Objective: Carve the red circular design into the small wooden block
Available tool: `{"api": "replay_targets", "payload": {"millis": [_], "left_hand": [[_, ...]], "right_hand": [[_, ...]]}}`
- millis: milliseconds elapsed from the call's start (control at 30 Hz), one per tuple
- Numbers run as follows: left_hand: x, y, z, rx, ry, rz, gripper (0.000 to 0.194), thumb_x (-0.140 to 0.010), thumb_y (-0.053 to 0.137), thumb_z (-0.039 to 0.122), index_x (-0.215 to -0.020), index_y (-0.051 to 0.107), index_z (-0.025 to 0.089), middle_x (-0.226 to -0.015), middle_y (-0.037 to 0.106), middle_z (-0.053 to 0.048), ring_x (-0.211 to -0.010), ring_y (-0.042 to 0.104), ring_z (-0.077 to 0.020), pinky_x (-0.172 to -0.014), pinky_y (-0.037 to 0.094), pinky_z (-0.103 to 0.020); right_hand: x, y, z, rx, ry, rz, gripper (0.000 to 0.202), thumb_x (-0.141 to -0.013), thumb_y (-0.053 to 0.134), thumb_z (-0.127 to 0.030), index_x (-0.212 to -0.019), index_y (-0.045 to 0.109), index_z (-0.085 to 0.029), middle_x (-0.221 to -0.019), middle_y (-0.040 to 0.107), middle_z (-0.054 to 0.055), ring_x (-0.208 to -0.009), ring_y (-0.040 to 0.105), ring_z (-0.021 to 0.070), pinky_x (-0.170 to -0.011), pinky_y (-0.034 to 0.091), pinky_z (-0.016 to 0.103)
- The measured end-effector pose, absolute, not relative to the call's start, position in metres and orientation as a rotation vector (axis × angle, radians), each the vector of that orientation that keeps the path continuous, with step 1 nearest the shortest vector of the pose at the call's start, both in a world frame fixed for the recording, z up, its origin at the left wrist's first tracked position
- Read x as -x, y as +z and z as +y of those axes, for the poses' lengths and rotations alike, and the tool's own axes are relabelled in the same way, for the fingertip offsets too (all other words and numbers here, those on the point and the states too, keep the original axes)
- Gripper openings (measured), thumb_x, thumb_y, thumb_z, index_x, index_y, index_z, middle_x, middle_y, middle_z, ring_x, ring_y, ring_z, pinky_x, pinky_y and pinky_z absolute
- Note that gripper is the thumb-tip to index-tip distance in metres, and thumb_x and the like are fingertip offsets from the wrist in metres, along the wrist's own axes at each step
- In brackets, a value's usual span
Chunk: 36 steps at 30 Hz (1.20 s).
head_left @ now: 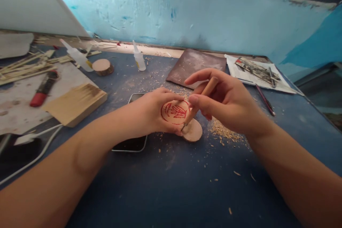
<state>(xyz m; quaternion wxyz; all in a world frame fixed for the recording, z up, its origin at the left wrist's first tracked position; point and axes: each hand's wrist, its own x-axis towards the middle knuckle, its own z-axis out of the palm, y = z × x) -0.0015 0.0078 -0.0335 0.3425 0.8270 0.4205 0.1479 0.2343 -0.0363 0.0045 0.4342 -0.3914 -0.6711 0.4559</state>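
My left hand [157, 108] grips a round wood slice [175, 113] by its edge, its pale face turned up and marked with a red drawing inside a red ring. In my right hand [221, 99] is a wood carving tool [207, 92] with a thick wooden handle, held slanting between thumb and fingers. Its small metal tip is down by the near right edge of the slice, close to my left fingertips; whether it touches the wood I cannot tell. Partly under the held slice lies another plain round wood slice [194, 131] on the blue table.
Wood shavings [226, 131] lie right of the slices. A phone [133, 144] is under my left wrist. Behind stand a glue bottle [139, 58] and a thick wood round [103, 67]. A wood block [77, 103] and red-black cutter [44, 89] are left; a dark pen [264, 99] is right.
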Motion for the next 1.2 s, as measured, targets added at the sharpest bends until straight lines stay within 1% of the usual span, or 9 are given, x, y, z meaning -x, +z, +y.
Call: {"api": "replay_targets", "payload": {"millis": [133, 267, 400, 567, 700, 833, 933, 1033, 1200], "left_hand": [[0.001, -0.031, 0.008, -2.164, 0.374, 1.061, 0.082, -0.066, 0.097, 0.062, -0.139, 0.074, 0.034, -0.144, 0.065, -0.006, -0.131, 0.064, -0.0349, -0.116, 0.049, -0.049], [0.001, -0.025, 0.006, -2.144, 0.34, 1.091, 0.079, -0.066, 0.096, 0.06, -0.137, 0.074, 0.035, -0.143, 0.066, -0.006, -0.131, 0.064, -0.036, -0.116, 0.05, -0.05], [0.002, -0.025, 0.004, -2.126, 0.341, 1.07, 0.074, -0.069, 0.095, 0.059, -0.137, 0.074, 0.039, -0.132, 0.07, -0.004, -0.121, 0.068, -0.0334, -0.107, 0.055, -0.048], [0.002, -0.028, 0.006, -2.127, 0.349, 1.047, 0.061, -0.069, 0.096, 0.058, -0.125, 0.079, 0.039, -0.127, 0.069, -0.003, -0.118, 0.068, -0.0321, -0.109, 0.054, -0.048], [0.0, -0.025, 0.005, -2.141, 0.321, 1.078, 0.063, -0.068, 0.095, 0.057, -0.124, 0.079, 0.035, -0.133, 0.067, -0.006, -0.122, 0.066, -0.0335, -0.11, 0.053, -0.049], [-0.002, -0.019, 0.002, -2.141, 0.238, 1.145, 0.073, -0.067, 0.095, 0.06, -0.131, 0.074, 0.033, -0.137, 0.066, -0.008, -0.123, 0.066, -0.0355, -0.109, 0.054, -0.051], [-0.002, -0.019, 0.002, -2.104, 0.214, 1.153, 0.076, -0.065, 0.096, 0.062, -0.133, 0.075, 0.035, -0.142, 0.062, -0.008, -0.123, 0.066, -0.0356, -0.111, 0.053, -0.052], [-0.002, -0.02, 0.003, -2.089, 0.211, 1.161, 0.067, -0.064, 0.098, 0.061, -0.123, 0.08, 0.036, -0.143, 0.059, -0.007, -0.123, 0.066, -0.0345, -0.114, 0.052, -0.052], [-0.002, -0.022, 0.003, -2.11, 0.222, 1.107, 0.06, -0.067, 0.095, 0.065, -0.116, 0.083, 0.033, -0.137, 0.058, -0.007, -0.119, 0.065, -0.0327, -0.111, 0.053, -0.051]], "right_hand": [[-0.23, 0.001, -0.041, 0.958, 1.058, -1.626, 0.019, -0.103, 0.077, -0.04, -0.105, 0.077, -0.021, -0.069, 0.061, -0.004, -0.057, 0.06, 0.0117, -0.052, 0.05, 0.026], [-0.225, -0.007, -0.044, 0.872, 1.024, -1.67, 0.028, -0.109, 0.068, -0.042, -0.094, 0.078, -0.021, -0.075, 0.063, -0.001, -0.064, 0.057, 0.0119, -0.059, 0.05, 0.025], [-0.221, -0.014, -0.044, 0.737, 1.223, -1.583, 0.025, -0.11, 0.066, -0.042, -0.101, 0.078, -0.022, -0.085, 0.065, 0.0, -0.075, 0.058, 0.0137, -0.068, 0.05, 0.026], [-0.226, -0.016, -0.04, 0.56, 1.515, -1.533, 0.05, -0.117, 0.043, -0.05, -0.108, 0.082, -0.021, -0.086, 0.061, 0.003, -0.083, 0.057, 0.0192, -0.079, 0.048, 0.033], [-0.235, -0.01, -0.037, 0.647, 1.715, -1.561, 0.035, -0.11, 0.058, -0.043, -0.093, 0.076, -0.019, -0.072, 0.058, 0.0, -0.068, 0.051, 0.0172, -0.067, 0.044, 0.032], [-0.232, 0.001, -0.045, 0.659, 1.614, -1.628, 0.047, -0.109, 0.053, -0.043, -0.069, 0.063, -0.019, -0.069, 0.059, 0.002, -0.063, 0.046, 0.0151, -0.059, 0.036, 0.031], [-0.222, 0.014, -0.056, 0.634, 1.481, -1.5, 0.054, -0.107, 0.052, -0.046, -0.06, 0.058, -0.021, -0.056, 0.044, -0.001, -0.053, 0.038, 0.014, -0.054, 0.031, 0.034], [-0.214, 0.016, -0.061, 0.69, 1.444, -1.391, 0.055, -0.105, 0.053, -0.046, -0.056, 0.057, -0.022, -0.051, 0.037, -0.002, -0.051, 0.036, 0.0143, -0.054, 0.03, 0.035], [-0.209, -0.016, -0.051, 0.68, 1.402, -1.35, 0.058, -0.104, 0.055, -0.061, -0.061, 0.059, -0.022, -0.055, 0.046, -0.001, -0.051, 0.038, 0.0144, -0.054, 0.03, 0.035]]}}
